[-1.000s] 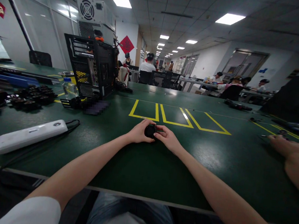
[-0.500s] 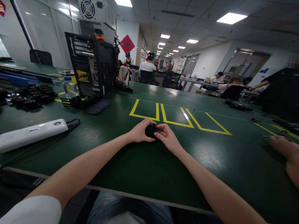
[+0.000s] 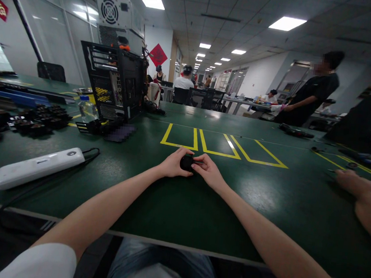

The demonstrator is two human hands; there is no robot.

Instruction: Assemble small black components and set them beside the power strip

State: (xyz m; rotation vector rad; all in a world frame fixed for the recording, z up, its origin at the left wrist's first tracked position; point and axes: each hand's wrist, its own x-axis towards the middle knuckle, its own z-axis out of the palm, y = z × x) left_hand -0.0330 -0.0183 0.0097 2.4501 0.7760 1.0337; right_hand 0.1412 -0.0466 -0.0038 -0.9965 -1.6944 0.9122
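Note:
Both my hands meet on a small black round object [image 3: 186, 162] resting on the dark green table [image 3: 172, 207], just in front of the yellow marked boxes [image 3: 217, 144]. My left hand [image 3: 174, 163] cups it from the left with curled fingers. My right hand [image 3: 207, 169] pinches its right side with thumb and fingertips. Most of the object is hidden between the fingers.
A white power strip [image 3: 36, 167] with a black cable lies at the left. Behind it stand an open black computer case [image 3: 116, 86], a water bottle [image 3: 85, 109] and several black parts [image 3: 39, 120]. Another person's hand [image 3: 353, 182] rests at the right; a person in black [image 3: 310, 98] stands beyond.
My hands and the object have stayed put. A person in black at the far right has walked leftward along the back of the room.

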